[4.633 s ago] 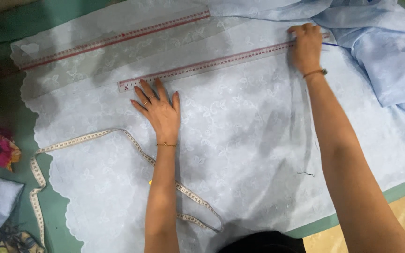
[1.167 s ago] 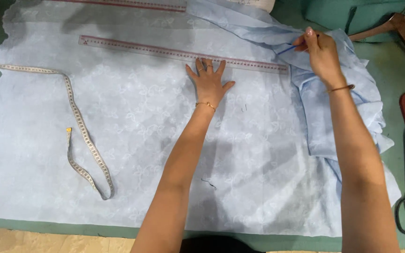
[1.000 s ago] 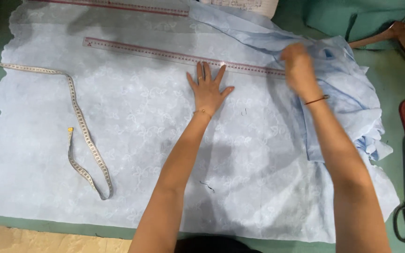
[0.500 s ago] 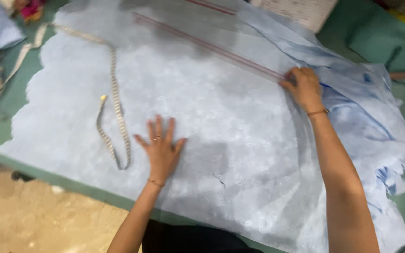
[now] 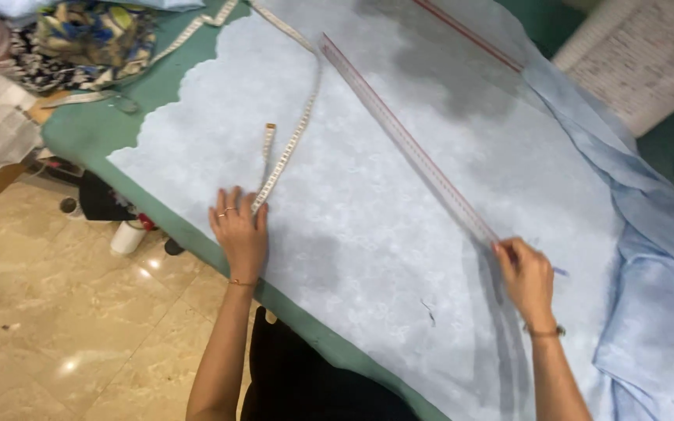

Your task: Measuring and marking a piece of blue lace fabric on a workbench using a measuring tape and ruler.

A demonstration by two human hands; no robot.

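- While the pale blue fabric (image 5: 399, 203) lies spread over the green table (image 5: 87, 136), filling most of the frame, your right hand (image 5: 526, 277) closes on the near end of the long ruler (image 5: 407, 144) at lower right, a pen-like tip just showing beside it.
- Half a second ago that hand sat further up the ruler's end; it now pinches at the tip, which suggests the straightedge is being set.
- Your left hand (image 5: 239, 234), flat with fingers spread, has slid toward the fabric's near edge, centre-left, and touches the measuring tape (image 5: 294, 136).
- Outward: a second ruler (image 5: 470, 35) at top, bunched blue cloth (image 5: 657, 312) at right, patterned fabric (image 5: 83, 39) upper left.
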